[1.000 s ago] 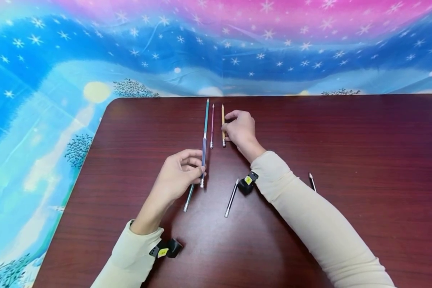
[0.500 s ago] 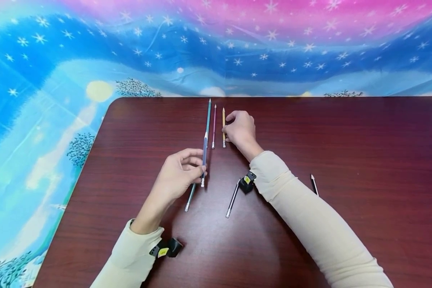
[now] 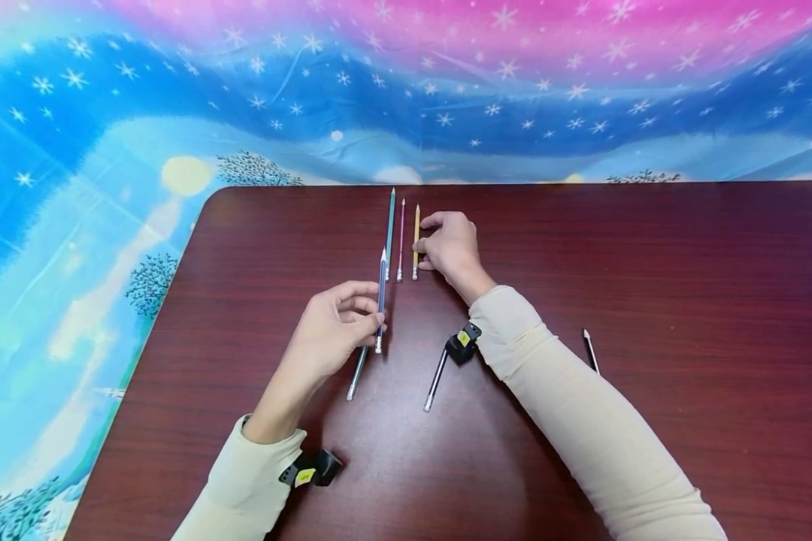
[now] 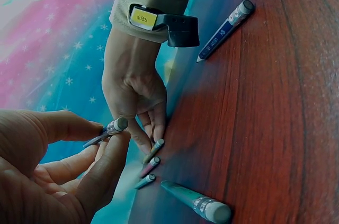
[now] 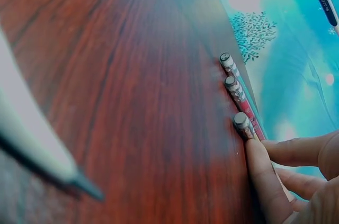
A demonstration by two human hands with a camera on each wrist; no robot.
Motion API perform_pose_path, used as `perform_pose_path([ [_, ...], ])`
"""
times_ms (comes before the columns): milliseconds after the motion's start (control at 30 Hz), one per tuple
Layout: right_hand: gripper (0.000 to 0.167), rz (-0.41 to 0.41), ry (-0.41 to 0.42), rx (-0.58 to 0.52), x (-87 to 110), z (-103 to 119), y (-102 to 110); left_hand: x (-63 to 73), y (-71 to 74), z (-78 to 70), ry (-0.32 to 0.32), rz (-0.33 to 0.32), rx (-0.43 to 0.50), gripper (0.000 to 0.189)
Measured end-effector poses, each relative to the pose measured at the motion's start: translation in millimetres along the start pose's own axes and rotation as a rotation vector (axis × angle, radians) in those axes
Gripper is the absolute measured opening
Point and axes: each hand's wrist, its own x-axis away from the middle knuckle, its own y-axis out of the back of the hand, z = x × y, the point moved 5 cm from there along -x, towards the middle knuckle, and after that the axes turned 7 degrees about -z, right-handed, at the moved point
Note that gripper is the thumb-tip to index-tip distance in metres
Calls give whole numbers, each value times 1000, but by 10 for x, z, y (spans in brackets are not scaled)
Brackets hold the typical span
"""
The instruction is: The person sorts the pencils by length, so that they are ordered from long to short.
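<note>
In the head view my left hand (image 3: 341, 323) pinches a dark blue pencil (image 3: 382, 289) near its eraser end, tip pointing away; the left wrist view shows this pencil (image 4: 110, 130) raised above the table between thumb and fingers. At the far side, my right hand (image 3: 452, 244) holds a yellow pencil (image 3: 416, 229) between thumb and fingers. Left of it lie a pink pencil (image 3: 401, 240) and a teal pencil (image 3: 390, 225), roughly parallel, tips toward the far edge. In the right wrist view the erasers of the yellow (image 5: 242, 121), pink (image 5: 233, 87) and teal (image 5: 228, 60) pencils form a slanted row.
Another teal pencil (image 3: 356, 376) lies partly hidden below my left hand. A dark striped pencil (image 3: 436, 382) lies mid-table, its tip behind the right wrist camera (image 3: 462, 344). A black pencil (image 3: 590, 349) is partly covered by my right sleeve. A snowflake-patterned cloth (image 3: 406, 90) hangs behind the table.
My right hand has shifted the yellow pencil slightly left and nearer me, narrowing its gap to the pink pencil. My left hand holds the dark blue pencil almost unmoved.
</note>
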Motion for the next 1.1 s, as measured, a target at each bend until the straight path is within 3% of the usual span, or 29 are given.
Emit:
perform_pose_path([
  [467, 43, 27, 6, 33, 29, -6, -45, -5, 11, -15, 6, -3, -31, 43],
  [1100, 44, -5, 22, 73, 10, -7, -35, -12, 7, -3, 9, -2, -32, 42],
])
